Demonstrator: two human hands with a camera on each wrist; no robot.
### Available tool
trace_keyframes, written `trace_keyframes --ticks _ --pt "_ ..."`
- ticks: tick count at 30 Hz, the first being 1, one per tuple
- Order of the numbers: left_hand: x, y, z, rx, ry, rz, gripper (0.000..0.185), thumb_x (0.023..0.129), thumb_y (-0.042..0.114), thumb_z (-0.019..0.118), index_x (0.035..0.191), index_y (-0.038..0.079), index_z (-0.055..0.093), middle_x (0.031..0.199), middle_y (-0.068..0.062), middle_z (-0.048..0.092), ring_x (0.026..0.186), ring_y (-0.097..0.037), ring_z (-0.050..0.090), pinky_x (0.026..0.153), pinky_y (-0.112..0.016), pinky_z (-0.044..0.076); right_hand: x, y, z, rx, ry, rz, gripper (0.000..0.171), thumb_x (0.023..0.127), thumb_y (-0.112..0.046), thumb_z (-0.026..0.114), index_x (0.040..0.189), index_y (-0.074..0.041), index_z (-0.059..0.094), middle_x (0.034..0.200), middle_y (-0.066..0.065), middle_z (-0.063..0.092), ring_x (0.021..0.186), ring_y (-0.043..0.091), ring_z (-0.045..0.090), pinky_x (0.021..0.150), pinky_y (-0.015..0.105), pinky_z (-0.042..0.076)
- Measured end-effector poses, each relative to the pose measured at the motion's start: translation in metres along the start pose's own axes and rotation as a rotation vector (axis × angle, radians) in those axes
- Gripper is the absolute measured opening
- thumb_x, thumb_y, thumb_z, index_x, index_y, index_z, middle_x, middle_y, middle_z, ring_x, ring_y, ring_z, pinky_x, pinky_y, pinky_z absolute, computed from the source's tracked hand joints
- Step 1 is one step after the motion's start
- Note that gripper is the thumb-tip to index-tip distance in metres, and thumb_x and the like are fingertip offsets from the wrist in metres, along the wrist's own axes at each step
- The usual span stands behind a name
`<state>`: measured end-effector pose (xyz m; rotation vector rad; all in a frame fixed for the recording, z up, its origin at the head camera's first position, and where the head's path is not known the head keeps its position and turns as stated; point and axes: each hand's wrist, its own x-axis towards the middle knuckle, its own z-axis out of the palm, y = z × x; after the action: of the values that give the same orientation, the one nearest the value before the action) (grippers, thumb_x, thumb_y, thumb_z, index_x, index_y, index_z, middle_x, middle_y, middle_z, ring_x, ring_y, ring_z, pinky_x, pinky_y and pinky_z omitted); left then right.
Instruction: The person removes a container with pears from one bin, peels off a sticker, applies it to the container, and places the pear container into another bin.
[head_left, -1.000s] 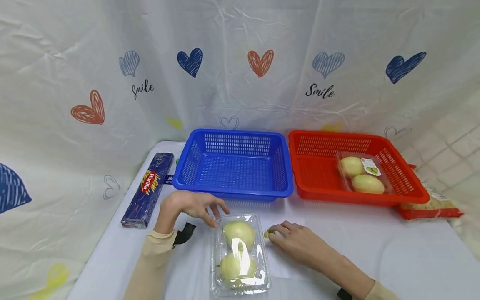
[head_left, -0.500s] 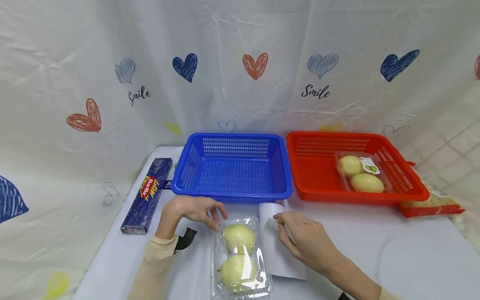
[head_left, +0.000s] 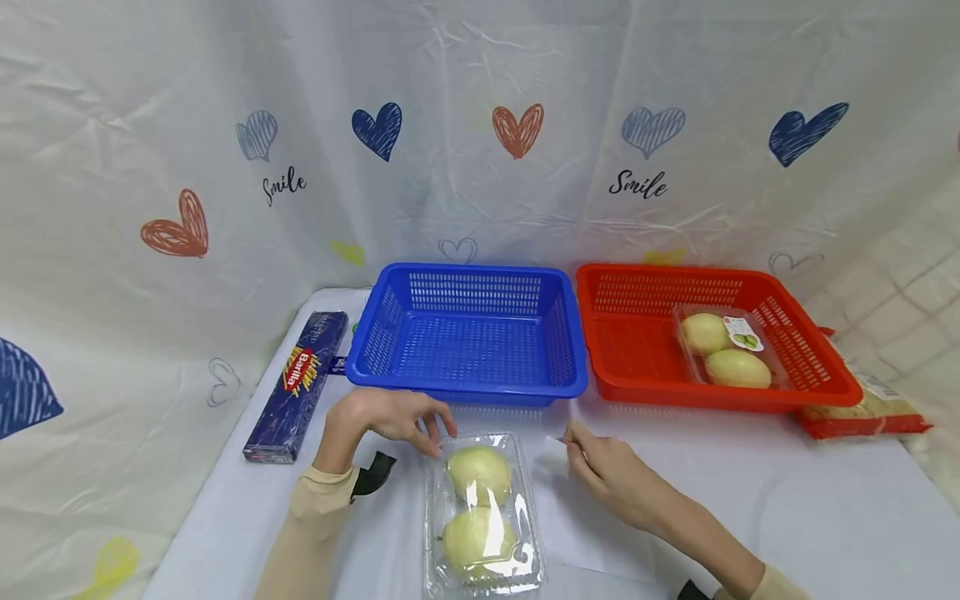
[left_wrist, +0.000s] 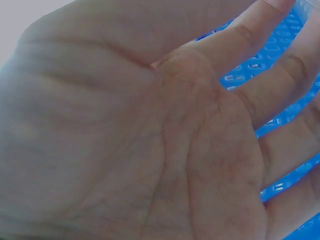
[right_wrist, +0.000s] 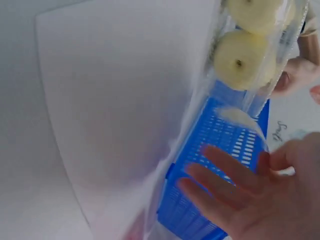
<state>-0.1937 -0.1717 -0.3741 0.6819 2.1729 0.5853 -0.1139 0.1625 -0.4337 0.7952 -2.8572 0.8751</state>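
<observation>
A clear plastic clamshell (head_left: 480,508) (right_wrist: 260,45) with two yellow-green fruits lies on the white table in front of me. My left hand (head_left: 431,433) (left_wrist: 150,140) rests its loosely spread fingertips on the pack's far left corner. Just right of the pack, my right hand (head_left: 577,446) (right_wrist: 260,190) pinches a small pale sticker (head_left: 558,439) (right_wrist: 239,116) a little above the table. A white sheet (head_left: 577,517) (right_wrist: 110,100) lies flat under and beside that hand.
An empty blue basket (head_left: 468,385) stands behind the hands, and a red basket (head_left: 720,398) to its right holds a second fruit pack (head_left: 723,346). A dark blue pasta box (head_left: 296,387) lies at the left. A red-edged bag (head_left: 862,412) sits behind the red basket.
My right hand lifted the sheet's near corner, then drew back right with the sticker; the sheet has dropped flat again. The left hand has stayed on the pack's corner.
</observation>
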Motion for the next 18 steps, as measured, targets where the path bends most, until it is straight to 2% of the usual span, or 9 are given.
trace_keyframes --ticks 2,4,5,7,9,11,13,15,18 --pt "0.000 0.000 0.000 0.006 -0.004 0.009 0.035 0.096 0.017 0.073 0.130 0.011 0.065 0.110 -0.001 0.073 0.106 -0.016 0.067 0.090 -0.028 0.055 0.001 -0.008 0.000 -0.063 0.178 -0.101 0.010 0.104 -0.013 0.052 0.103 -0.022 0.057 0.088 -0.014 0.069 0.078 0.001 0.065 0.064 0.023 0.054" --pt "-0.001 0.001 0.000 0.009 -0.004 0.011 0.035 0.096 0.017 0.073 0.130 0.011 0.065 0.111 -0.002 0.073 0.106 -0.016 0.067 0.091 -0.028 0.055 0.004 -0.022 0.000 -0.127 0.337 -0.254 0.012 0.102 -0.013 0.053 0.104 -0.018 0.063 0.107 -0.008 0.075 0.093 0.008 0.071 0.075 0.028 0.060" --pt "-0.001 0.001 0.000 0.011 -0.004 0.012 0.035 0.096 0.018 0.073 0.129 0.011 0.065 0.112 -0.002 0.073 0.107 -0.016 0.067 0.091 -0.028 0.055 0.005 -0.031 0.001 -0.161 0.389 -0.349 0.013 0.102 -0.013 0.052 0.102 -0.016 0.065 0.113 -0.005 0.076 0.100 0.011 0.073 0.079 0.030 0.061" --pt "-0.003 0.001 0.000 0.009 -0.001 0.011 0.035 0.096 0.018 0.073 0.129 0.011 0.065 0.112 -0.002 0.073 0.106 -0.016 0.067 0.091 -0.028 0.055 0.009 -0.047 0.006 -0.285 0.429 -0.556 0.020 0.102 -0.014 0.048 0.100 -0.012 0.068 0.114 -0.002 0.076 0.104 0.015 0.073 0.085 0.031 0.060" --pt "-0.003 0.001 0.000 0.002 0.002 0.007 0.035 0.096 0.017 0.073 0.129 0.011 0.065 0.111 -0.003 0.073 0.105 -0.016 0.067 0.090 -0.028 0.054 0.011 -0.062 0.013 -0.415 0.376 -0.709 0.027 0.106 -0.015 0.041 0.100 -0.013 0.067 0.115 -0.002 0.076 0.108 0.014 0.071 0.092 0.030 0.058" --pt "-0.003 0.001 0.000 -0.004 0.002 0.005 0.035 0.096 0.017 0.073 0.129 0.010 0.065 0.111 -0.003 0.073 0.104 -0.015 0.067 0.089 -0.027 0.055 0.008 -0.072 0.021 -0.493 0.258 -0.768 0.029 0.107 -0.017 0.037 0.104 -0.017 0.066 0.117 -0.005 0.075 0.113 0.011 0.069 0.097 0.028 0.056" --pt "-0.002 0.001 0.000 -0.012 0.000 0.003 0.035 0.096 0.018 0.073 0.129 0.010 0.065 0.111 -0.003 0.073 0.104 -0.014 0.067 0.089 -0.027 0.055 0.002 -0.078 0.025 -0.528 0.111 -0.732 0.029 0.109 -0.025 0.038 0.118 -0.018 0.065 0.126 -0.006 0.072 0.122 0.009 0.065 0.103 0.028 0.053" --pt "-0.002 0.001 0.000 -0.013 0.001 -0.002 0.034 0.095 0.018 0.074 0.128 0.011 0.066 0.111 -0.002 0.074 0.104 -0.015 0.067 0.090 -0.028 0.055 -0.005 -0.080 0.027 -0.506 -0.013 -0.651 0.038 0.110 -0.036 0.040 0.135 -0.017 0.060 0.141 -0.003 0.065 0.135 0.010 0.057 0.112 0.031 0.049" --pt "-0.003 0.001 -0.001 0.008 0.012 -0.015 0.033 0.095 0.018 0.074 0.127 0.012 0.066 0.110 -0.002 0.074 0.103 -0.015 0.067 0.092 -0.031 0.056 -0.011 -0.082 0.030 -0.489 -0.114 -0.569 0.060 0.108 -0.050 0.040 0.157 -0.016 0.042 0.163 -0.001 0.045 0.152 0.013 0.042 0.120 0.036 0.043"
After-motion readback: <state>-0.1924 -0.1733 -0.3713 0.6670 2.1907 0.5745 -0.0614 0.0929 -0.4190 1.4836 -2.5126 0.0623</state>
